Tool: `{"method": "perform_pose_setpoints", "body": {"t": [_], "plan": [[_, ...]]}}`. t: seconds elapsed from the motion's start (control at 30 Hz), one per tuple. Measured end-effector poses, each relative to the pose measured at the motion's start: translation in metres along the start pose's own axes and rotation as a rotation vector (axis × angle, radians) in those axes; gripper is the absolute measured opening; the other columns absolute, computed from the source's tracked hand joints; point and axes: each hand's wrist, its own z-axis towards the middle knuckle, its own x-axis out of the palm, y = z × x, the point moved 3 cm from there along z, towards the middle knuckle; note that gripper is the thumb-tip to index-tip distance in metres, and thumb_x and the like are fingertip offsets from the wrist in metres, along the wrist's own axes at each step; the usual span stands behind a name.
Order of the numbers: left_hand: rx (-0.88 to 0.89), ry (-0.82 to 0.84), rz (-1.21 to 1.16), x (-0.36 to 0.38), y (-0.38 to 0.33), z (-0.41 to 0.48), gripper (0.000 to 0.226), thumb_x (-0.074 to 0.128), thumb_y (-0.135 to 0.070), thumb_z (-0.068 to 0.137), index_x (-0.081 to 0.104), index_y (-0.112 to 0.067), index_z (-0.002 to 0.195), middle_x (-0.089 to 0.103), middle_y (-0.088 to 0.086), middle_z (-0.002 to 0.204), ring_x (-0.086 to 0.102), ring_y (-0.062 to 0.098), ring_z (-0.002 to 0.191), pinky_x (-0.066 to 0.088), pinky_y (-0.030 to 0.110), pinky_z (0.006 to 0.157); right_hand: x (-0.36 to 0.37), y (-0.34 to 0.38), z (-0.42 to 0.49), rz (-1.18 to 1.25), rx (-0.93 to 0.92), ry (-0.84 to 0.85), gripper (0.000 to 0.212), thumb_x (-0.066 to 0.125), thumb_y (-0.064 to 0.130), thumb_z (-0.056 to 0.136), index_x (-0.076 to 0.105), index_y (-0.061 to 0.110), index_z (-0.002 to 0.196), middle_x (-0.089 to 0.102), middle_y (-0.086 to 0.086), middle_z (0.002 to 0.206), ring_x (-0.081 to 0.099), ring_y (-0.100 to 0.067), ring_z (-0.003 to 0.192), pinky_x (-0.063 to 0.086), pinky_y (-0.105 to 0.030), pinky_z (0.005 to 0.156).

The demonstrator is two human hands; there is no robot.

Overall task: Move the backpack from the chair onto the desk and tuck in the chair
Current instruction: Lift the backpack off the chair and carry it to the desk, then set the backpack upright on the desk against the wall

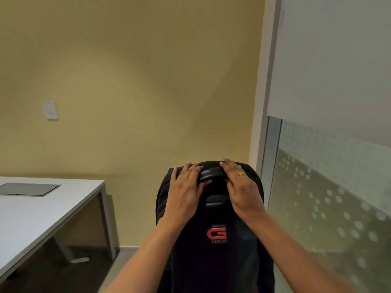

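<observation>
Low in the middle of the frame, the black backpack [213, 229] stands upright, and no chair can be made out beneath it. The left hand [186, 193] and right hand [241, 191] lie on its top on either side of the carry handle [211, 173], fingers spread and curled over the edge, resting more than gripping. The tabletop [48, 210] at lower left is well apart. Lifting the bag across and tucking in the chair both seem left to do.
</observation>
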Motion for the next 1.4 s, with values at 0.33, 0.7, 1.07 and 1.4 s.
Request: {"method": "perform_pose_setpoints", "body": {"t": [0.33, 0.7, 1.07, 1.4], "plan": [[-0.129, -0.058, 0.191, 0.074, 0.098, 0.121, 0.039, 0.044, -0.034, 0.093, 0.050, -0.014, 0.126, 0.057, 0.003, 0.131, 0.041, 0.023, 0.131, 0.026, 0.051, 0.108, 0.120, -0.091, 0.134, 0.153, -0.099, 0.070, 0.045, 0.044, -0.005, 0.088, 0.044, 0.003, 0.132, 0.045, -0.015, 0.141, 0.036, -0.025, 0.134, 0.019, -0.027, 0.111], [-0.294, -0.219, 0.435, 0.059, 0.223, 0.231, 0.038, 0.044, -0.032, 0.094, 0.052, -0.009, 0.122, 0.061, 0.011, 0.125, 0.048, 0.028, 0.123, 0.031, 0.049, 0.104, 0.245, -0.091, 0.302, 0.377, -0.335, 0.096, 0.044, 0.041, -0.006, 0.087, 0.045, 0.001, 0.131, 0.044, -0.018, 0.140, 0.036, -0.027, 0.134, 0.018, -0.026, 0.111], [-0.413, -0.342, 0.665, -0.010, 0.386, 0.298, 0.037, 0.043, -0.036, 0.094, 0.054, -0.012, 0.119, 0.064, 0.011, 0.117, 0.056, 0.030, 0.108, 0.035, 0.051, 0.099, 0.396, -0.003, 0.441, 0.526, -0.472, 0.081, 0.045, 0.039, -0.005, 0.087, 0.045, 0.002, 0.131, 0.044, -0.017, 0.141, 0.036, -0.028, 0.134, 0.022, -0.033, 0.112], [-0.498, -0.301, 0.865, -0.083, 0.526, 0.314, 0.038, 0.041, -0.037, 0.094, 0.052, -0.012, 0.122, 0.063, 0.013, 0.118, 0.056, 0.032, 0.109, 0.032, 0.052, 0.102, 0.527, 0.102, 0.512, 0.680, -0.511, 0.118, 0.045, 0.037, -0.006, 0.087, 0.045, 0.002, 0.130, 0.046, -0.017, 0.139, 0.038, -0.028, 0.132, 0.026, -0.036, 0.111]]}}
